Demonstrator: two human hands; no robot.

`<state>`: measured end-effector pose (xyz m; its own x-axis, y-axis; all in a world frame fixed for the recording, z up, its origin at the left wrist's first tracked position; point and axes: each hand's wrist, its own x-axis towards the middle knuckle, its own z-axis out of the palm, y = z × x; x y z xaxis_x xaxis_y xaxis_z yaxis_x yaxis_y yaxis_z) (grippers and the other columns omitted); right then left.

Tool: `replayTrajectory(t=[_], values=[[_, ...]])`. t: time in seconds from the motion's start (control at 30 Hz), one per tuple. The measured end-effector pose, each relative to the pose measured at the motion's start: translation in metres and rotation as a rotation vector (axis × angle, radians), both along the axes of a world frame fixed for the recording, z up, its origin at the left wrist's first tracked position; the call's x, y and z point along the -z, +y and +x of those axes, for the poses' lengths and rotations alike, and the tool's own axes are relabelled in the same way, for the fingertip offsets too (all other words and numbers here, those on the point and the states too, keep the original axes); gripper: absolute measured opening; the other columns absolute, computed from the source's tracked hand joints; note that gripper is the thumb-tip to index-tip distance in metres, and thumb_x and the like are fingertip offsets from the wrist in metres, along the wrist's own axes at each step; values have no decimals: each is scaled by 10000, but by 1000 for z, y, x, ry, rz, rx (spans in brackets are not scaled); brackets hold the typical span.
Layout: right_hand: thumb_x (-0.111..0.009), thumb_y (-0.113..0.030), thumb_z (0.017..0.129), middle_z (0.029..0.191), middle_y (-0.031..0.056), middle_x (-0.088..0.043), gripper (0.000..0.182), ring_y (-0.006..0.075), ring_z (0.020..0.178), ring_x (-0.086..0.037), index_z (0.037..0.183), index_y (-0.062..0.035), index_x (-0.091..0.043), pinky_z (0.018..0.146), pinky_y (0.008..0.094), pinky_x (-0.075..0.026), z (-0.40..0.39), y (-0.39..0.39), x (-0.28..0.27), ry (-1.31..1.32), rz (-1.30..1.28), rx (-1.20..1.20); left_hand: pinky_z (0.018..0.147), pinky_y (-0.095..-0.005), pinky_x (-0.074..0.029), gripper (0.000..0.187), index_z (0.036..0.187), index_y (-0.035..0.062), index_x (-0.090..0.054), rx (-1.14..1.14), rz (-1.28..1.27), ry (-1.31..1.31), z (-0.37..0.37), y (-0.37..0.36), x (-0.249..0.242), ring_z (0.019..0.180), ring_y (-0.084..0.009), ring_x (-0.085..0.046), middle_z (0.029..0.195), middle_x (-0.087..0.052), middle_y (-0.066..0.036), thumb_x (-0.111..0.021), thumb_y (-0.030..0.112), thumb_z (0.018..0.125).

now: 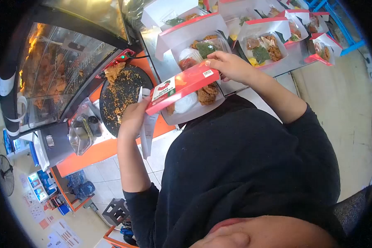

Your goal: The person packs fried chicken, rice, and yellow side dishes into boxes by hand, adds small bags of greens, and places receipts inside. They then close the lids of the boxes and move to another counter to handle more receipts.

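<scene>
An open white meal box (182, 118) with rice and fried chicken sits at the near edge of the steel counter (159, 68). Its red lid flap (182, 84) with a printed label is tilted over the food. My left hand (132, 118) grips the flap's left end and also holds a long white paper slip (148, 132) that hangs down. My right hand (231, 66) pinches the flap's right end near a small barcode sticker.
Several more open red-and-white meal boxes (262, 47) with food line the counter behind. A black round tray (122, 95) with crumbs and a fried piece lies to the left on the orange counter. A glass warmer (58, 70) with fried chicken stands far left.
</scene>
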<state>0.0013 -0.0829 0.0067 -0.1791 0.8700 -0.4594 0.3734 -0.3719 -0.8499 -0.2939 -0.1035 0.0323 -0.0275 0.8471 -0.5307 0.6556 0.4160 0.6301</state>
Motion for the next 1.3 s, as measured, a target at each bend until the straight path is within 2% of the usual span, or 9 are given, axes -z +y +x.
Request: replayTrajectory(t=[0.17, 0.37, 0.43, 0.53, 0.83, 0.9, 1.0, 1.07, 1.3], values=[[-547, -373, 799, 1008, 211, -581, 529, 243, 942, -576, 1123, 42, -496, 802, 325, -432, 1, -28, 21, -243, 319, -139, 631, -344, -416, 432, 839, -24, -632, 190, 50, 96, -4, -16, 31, 691, -247, -575, 761, -612, -152, -521, 392, 801], [-569, -365, 778, 1188, 162, -486, 528, 309, 1120, -445, 1178, -38, -460, 941, 381, -335, 7, -35, 53, -321, 758, -16, 810, -440, -393, 564, 1039, 24, -576, 217, 514, 939, 40, -32, 12, 1022, -331, -481, 1086, -505, -176, -678, 417, 647], [-588, -341, 761, 1260, 98, -439, 552, 288, 1197, -366, 1228, -96, -428, 994, 469, -255, 5, -31, 23, -347, 1091, -624, 848, -461, -363, 599, 1060, 29, -563, 335, 583, 881, 37, -34, 6, 1088, -337, -428, 1157, -461, -165, -694, 413, 620], [-582, -343, 751, 1250, 55, -456, 503, 251, 1209, -359, 1192, -127, -473, 994, 511, -233, -5, -25, 48, -251, 1079, -815, 906, -490, -317, 604, 1067, 37, -555, 734, 678, 764, 35, -39, 16, 1180, -340, -352, 1260, -394, -139, -703, 395, 604], [-472, -354, 828, 1237, 67, -464, 368, 253, 1246, -301, 1125, -147, -538, 1013, 489, -191, -1, -21, 63, -254, 1088, -843, 975, -492, -242, 510, 1234, 81, -436, 940, 710, 581, 32, -42, 58, 1234, -317, -304, 1167, -484, -166, -561, 249, 769], [-473, -327, 843, 1247, 103, -442, 340, 303, 1227, -318, 1109, -131, -554, 1015, 458, -204, 6, -31, 61, -61, 1015, -597, 1014, -474, -159, 559, 1282, 89, -379, 942, 634, 547, 30, -42, 49, 1223, -318, -316, 1160, -479, -192, -503, 316, 786], [-478, -236, 849, 1254, 138, -420, 370, 292, 1182, -382, 1179, -69, -480, 994, 403, -262, 32, -25, 86, -33, 770, -149, 812, -451, -380, 482, 1213, 28, -450, 600, 912, 230, 1, -6, 44, 939, -350, -534, 1000, -549, -236, -437, 321, 830], [-521, -204, 817, 1088, 183, -533, 464, 291, 1018, -517, 1210, 10, -398, 882, 382, -384, 32, -13, 121, 63, 501, 626, 681, -403, -429, 453, 1161, -2, -486, 307, 815, 144, 3, 37, 35, 807, -365, -561, 895, -567, -239, -480, 299, 822], [-560, -176, 782, 1034, 209, -538, 511, 295, 932, -550, 1213, 14, -362, 799, 357, -422, -3, 60, 147, -168, 737, 599, 667, -400, -430, 300, 969, 12, -595, 249, 620, 202, 27, 157, 78, 782, -351, -560, 817, -585, -164, -564, 240, 776]])
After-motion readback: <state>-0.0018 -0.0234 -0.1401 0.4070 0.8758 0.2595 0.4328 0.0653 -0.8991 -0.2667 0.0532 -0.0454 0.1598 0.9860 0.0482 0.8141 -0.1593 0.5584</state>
